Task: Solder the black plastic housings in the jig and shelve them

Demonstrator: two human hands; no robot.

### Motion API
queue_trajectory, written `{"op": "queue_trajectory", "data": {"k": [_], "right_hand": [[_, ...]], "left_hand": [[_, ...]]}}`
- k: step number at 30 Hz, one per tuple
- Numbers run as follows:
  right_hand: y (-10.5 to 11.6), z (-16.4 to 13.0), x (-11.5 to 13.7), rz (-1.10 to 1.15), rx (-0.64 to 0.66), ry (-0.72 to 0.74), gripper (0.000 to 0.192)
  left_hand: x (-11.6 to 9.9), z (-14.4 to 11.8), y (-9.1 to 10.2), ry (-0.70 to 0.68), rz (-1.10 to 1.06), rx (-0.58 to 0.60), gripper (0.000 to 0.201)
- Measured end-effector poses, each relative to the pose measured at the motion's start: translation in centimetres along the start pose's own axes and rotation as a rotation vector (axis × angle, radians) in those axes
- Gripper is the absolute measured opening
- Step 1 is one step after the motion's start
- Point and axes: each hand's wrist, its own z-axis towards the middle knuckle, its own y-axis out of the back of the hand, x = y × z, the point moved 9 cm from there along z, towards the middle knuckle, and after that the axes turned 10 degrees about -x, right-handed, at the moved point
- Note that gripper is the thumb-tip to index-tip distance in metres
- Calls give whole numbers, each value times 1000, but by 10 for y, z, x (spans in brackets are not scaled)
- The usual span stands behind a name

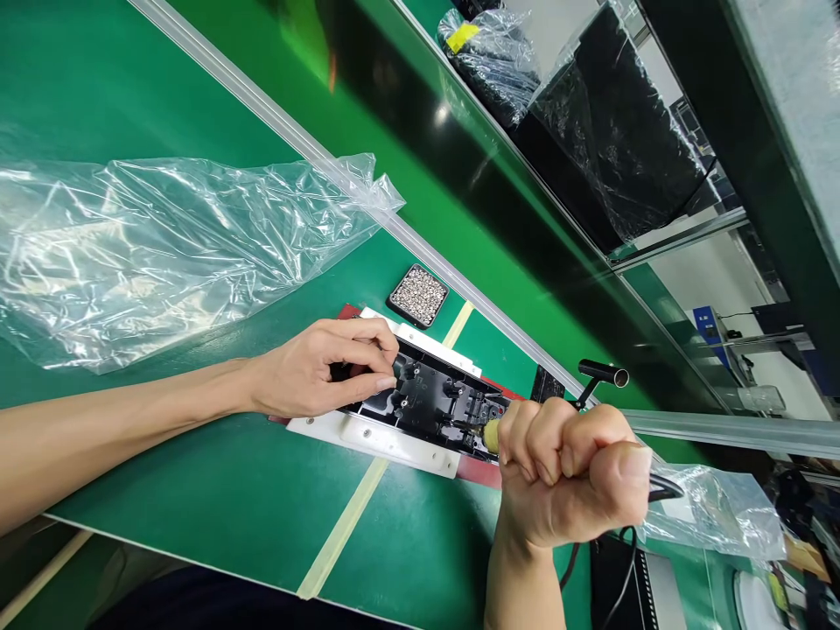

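Note:
A long black plastic housing (420, 385) with molded ribs and screw posts lies in a fixture with white side blocks (394, 444) and a red base (478, 471). My left hand (328, 366) is over the housing's left end, fingers curled and bunched close to its surface; whatever is between them is hidden. A corded screwdriver with a yellowish collar (491, 436) is wrapped in the fist of my right hand (570, 468). Its tip points left, down into the right part of the housing. Behind the fixture sits a small black tray of screws (420, 296).
Clear plastic bag (164, 254) spreads over the green bench at left; another bag (715, 512) lies at right. A metal rail (262, 114) crosses behind the fixture. A black tubular holder (602, 374) stands near my right hand. The screwdriver's cable (633, 560) hangs at right.

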Motion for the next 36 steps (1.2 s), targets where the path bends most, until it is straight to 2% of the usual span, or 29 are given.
{"op": "queue_trajectory", "data": {"k": [36], "right_hand": [[-1, -1, 1, 17, -9, 8, 40]], "left_hand": [[-1, 2, 1, -3, 29, -20, 10]]}}
